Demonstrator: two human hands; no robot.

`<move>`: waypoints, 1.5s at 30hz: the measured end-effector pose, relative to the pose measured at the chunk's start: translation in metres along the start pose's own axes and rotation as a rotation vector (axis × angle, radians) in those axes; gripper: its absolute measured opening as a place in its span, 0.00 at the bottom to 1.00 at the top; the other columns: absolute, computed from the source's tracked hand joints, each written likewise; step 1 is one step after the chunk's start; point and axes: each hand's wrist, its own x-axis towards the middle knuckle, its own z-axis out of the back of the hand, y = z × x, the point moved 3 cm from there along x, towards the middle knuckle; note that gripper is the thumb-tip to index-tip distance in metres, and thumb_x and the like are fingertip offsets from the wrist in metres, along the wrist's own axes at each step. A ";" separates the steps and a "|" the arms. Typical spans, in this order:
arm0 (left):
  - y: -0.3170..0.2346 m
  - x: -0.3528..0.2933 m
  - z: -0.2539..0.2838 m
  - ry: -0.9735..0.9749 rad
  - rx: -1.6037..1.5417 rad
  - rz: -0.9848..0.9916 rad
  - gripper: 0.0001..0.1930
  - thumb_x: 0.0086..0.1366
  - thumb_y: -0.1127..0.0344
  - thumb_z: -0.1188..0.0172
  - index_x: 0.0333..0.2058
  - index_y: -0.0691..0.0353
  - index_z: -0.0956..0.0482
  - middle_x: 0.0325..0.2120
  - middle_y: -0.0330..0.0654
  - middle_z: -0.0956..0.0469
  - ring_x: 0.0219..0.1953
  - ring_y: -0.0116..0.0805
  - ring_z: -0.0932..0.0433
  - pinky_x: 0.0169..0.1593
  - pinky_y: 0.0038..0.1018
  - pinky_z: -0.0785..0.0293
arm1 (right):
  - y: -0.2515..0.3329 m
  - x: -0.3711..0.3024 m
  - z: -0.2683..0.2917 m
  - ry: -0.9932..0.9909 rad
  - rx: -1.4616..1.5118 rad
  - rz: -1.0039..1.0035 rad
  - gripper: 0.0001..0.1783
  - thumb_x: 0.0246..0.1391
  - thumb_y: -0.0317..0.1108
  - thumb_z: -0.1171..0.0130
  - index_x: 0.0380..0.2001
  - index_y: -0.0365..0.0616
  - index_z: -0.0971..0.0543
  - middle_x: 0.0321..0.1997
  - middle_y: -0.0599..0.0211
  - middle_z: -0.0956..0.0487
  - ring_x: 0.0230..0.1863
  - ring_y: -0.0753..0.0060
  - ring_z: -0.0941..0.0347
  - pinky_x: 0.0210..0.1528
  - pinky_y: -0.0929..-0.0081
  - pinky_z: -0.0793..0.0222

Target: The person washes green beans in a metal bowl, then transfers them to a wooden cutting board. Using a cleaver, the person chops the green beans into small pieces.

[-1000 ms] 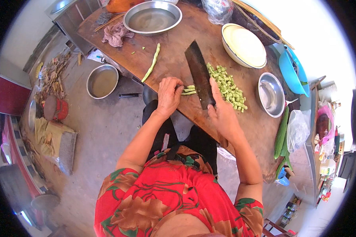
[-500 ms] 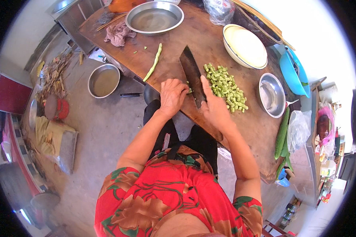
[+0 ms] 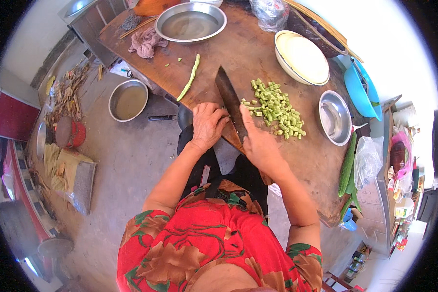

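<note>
My right hand is closed on a dark-bladed kitchen knife, its index finger stretched along the blade. The blade stands over the near edge of the wooden table, tip pointing away from me. Just left of it, my left hand has bent fingers pressed together on a green bean, which the fingers almost wholly hide. A heap of short cut green bean pieces lies right of the knife, a few of them close to the blade. One whole long green bean rests on the table beyond my left hand.
Along the far side of the wooden table stand a metal basin of water, a crumpled cloth and a pale bowl. To the right are a steel bowl, a blue basin, cucumbers and a plastic bag.
The knife and my right hand have shifted left and a little toward me. Several cut pieces now sit at the heap's left side. My left hand has edged left.
</note>
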 end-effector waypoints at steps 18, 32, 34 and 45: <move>-0.036 0.021 -0.070 0.389 0.242 0.112 0.36 0.68 0.49 0.47 0.65 0.69 0.42 0.67 0.59 0.45 0.71 0.56 0.52 0.72 0.47 0.57 | -0.065 -0.078 0.075 -0.785 0.943 -0.223 0.46 0.58 0.21 0.50 0.74 0.49 0.59 0.41 0.59 0.24 0.21 0.80 0.31 0.19 0.82 0.31; -0.054 0.065 -0.094 0.117 -0.061 0.033 0.34 0.65 0.48 0.45 0.63 0.65 0.38 0.65 0.59 0.43 0.70 0.57 0.50 0.70 0.50 0.56 | -0.080 -0.115 0.069 -1.005 0.973 -0.281 0.46 0.57 0.19 0.50 0.74 0.51 0.57 0.49 0.52 0.25 0.21 0.77 0.30 0.18 0.81 0.33; -0.036 0.060 -0.055 -0.002 0.081 0.014 0.31 0.61 0.55 0.38 0.59 0.64 0.33 0.61 0.57 0.37 0.67 0.57 0.44 0.68 0.49 0.51 | -0.080 -0.117 0.064 -0.974 0.991 -0.296 0.45 0.57 0.20 0.50 0.74 0.50 0.56 0.53 0.50 0.27 0.22 0.78 0.30 0.19 0.83 0.32; 0.074 0.019 0.037 -0.166 0.486 0.293 0.11 0.54 0.68 0.34 0.37 0.58 0.21 0.34 0.42 0.28 0.41 0.46 0.29 0.45 0.41 0.35 | -0.054 -0.084 0.030 -0.579 0.988 -0.300 0.46 0.55 0.19 0.51 0.74 0.49 0.56 0.49 0.56 0.25 0.20 0.82 0.33 0.19 0.84 0.34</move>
